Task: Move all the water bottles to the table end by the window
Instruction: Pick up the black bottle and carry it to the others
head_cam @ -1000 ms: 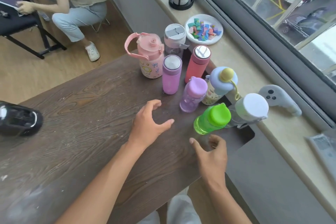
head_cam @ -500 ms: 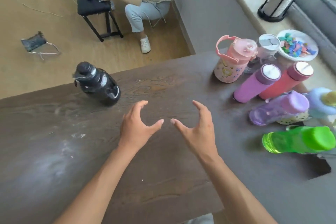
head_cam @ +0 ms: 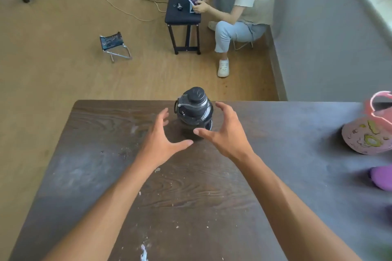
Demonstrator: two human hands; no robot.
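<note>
Your left hand (head_cam: pixel 161 144) and right hand (head_cam: pixel 227 133) flank the black bottle (head_cam: pixel 194 110), both spread open and empty, ready to clasp its wide body

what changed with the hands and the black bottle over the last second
Both hands left the bottle cluster at the window end and reached across the table to the black bottle. The left hand and right hand now flank it, fingers spread, apparently not yet gripping. The view swung with them, so only the pink bottle and a purple one show. The black bottle stayed upright and does not appear to have moved.
</note>
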